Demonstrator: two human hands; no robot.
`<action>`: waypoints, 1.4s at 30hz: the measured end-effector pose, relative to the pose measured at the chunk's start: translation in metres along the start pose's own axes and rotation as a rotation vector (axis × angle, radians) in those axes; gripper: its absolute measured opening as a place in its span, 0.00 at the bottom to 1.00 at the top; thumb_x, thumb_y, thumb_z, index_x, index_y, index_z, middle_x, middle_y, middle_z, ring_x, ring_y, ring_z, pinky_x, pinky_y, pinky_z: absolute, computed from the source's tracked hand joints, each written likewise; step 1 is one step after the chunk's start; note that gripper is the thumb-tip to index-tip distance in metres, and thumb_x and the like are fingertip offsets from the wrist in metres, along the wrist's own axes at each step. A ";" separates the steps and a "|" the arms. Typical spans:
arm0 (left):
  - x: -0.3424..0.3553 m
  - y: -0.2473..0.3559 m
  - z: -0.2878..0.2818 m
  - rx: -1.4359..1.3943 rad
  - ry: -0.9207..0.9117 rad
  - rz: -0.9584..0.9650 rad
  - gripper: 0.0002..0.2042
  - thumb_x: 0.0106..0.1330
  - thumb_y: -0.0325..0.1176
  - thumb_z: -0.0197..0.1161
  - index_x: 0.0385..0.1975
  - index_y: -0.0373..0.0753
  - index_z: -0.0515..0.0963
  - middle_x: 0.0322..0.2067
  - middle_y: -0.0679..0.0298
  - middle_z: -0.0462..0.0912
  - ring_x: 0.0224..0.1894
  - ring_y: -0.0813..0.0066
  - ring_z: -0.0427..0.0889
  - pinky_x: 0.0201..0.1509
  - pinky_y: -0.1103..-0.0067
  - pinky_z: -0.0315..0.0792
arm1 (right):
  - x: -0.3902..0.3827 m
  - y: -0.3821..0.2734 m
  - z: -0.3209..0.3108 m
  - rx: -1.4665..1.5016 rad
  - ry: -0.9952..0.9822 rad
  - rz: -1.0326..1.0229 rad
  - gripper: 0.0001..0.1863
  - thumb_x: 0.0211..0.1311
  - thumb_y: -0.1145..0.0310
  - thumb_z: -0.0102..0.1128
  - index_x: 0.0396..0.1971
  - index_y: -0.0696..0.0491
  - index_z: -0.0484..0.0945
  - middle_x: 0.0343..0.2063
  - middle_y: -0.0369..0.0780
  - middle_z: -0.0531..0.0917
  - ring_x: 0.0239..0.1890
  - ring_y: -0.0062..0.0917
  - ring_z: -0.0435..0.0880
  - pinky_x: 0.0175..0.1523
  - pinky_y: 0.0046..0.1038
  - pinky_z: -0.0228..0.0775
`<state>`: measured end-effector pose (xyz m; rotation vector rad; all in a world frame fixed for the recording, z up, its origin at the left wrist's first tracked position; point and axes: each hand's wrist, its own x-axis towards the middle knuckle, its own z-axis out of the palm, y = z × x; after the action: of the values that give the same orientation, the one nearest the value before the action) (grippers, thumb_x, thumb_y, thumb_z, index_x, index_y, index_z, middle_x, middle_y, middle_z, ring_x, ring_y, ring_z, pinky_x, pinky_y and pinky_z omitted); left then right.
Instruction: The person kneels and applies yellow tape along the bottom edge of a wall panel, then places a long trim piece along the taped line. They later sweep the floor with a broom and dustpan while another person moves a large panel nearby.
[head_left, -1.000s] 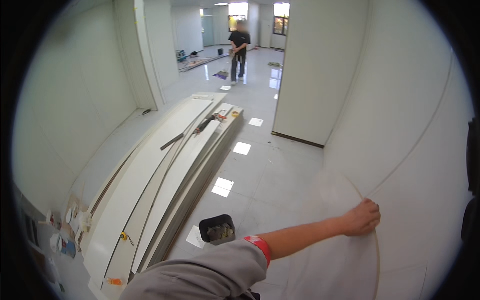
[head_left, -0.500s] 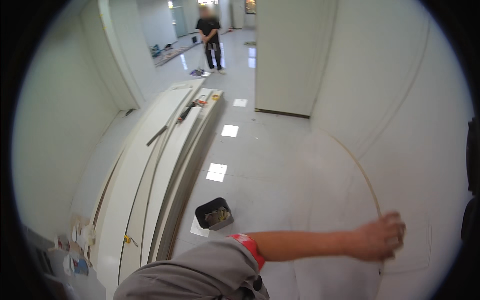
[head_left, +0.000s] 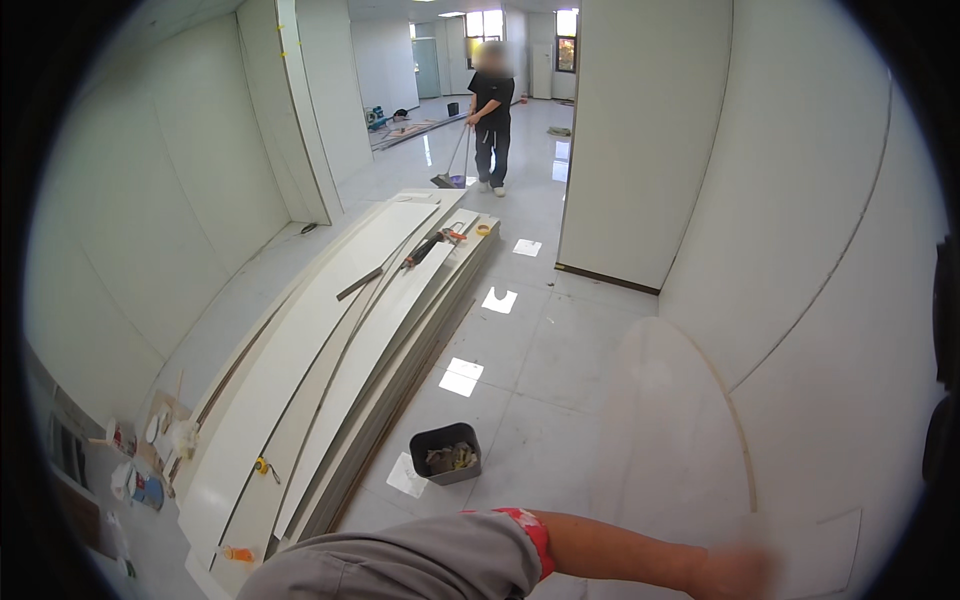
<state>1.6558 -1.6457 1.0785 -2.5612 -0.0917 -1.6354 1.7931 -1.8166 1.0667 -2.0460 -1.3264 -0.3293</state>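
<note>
- Currently, in the head view, the left grip [head_left: 738, 575] is blurred; I cannot tell whether it is closed or touching anything.
- Just beyond it lies the white panel [head_left: 680, 430], its long beige edge [head_left: 741, 430] running forward, curving left.
- Only the left grip shows, so it counts as nearer.

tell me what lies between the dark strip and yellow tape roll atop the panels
In the head view, a black-and-orange tool lies between the dark strip and yellow tape roll on the white panels; its exact kind is unclear.
</note>
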 end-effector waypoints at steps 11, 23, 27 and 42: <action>-0.004 -0.012 -0.005 0.032 0.028 -0.008 0.22 0.56 0.56 0.68 0.11 0.49 0.71 0.18 0.68 0.72 0.25 0.66 0.75 0.33 0.67 0.67 | 0.012 -0.002 0.005 -0.014 -0.055 -0.092 0.16 0.54 0.61 0.73 0.31 0.60 0.80 0.28 0.47 0.81 0.29 0.41 0.79 0.34 0.37 0.72; 0.001 -0.023 -0.021 -0.072 -0.174 -0.216 0.20 0.55 0.50 0.67 0.16 0.40 0.73 0.21 0.66 0.70 0.32 0.67 0.71 0.45 0.70 0.66 | 0.034 -0.044 -0.001 0.112 -0.209 0.220 0.25 0.58 0.53 0.71 0.39 0.63 0.80 0.35 0.52 0.83 0.38 0.46 0.81 0.47 0.40 0.73; -0.003 -0.033 -0.011 -0.005 -0.059 -0.176 0.22 0.53 0.50 0.69 0.12 0.41 0.69 0.18 0.69 0.66 0.26 0.70 0.67 0.39 0.73 0.64 | 0.036 -0.045 -0.005 0.195 -0.230 0.245 0.23 0.61 0.56 0.69 0.41 0.63 0.80 0.36 0.53 0.83 0.40 0.47 0.80 0.50 0.40 0.72; -0.010 -0.083 -0.050 0.094 -0.032 -0.202 0.24 0.48 0.49 0.73 0.12 0.42 0.64 0.19 0.67 0.62 0.23 0.69 0.63 0.35 0.74 0.63 | -0.062 0.200 0.050 -0.209 -0.086 -0.014 0.22 0.59 0.59 0.70 0.42 0.62 0.78 0.37 0.52 0.81 0.37 0.50 0.79 0.42 0.44 0.73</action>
<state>1.5977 -1.5696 1.0952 -2.5783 -0.4332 -1.6110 1.9341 -1.8797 0.9173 -2.2462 -1.4095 -0.4053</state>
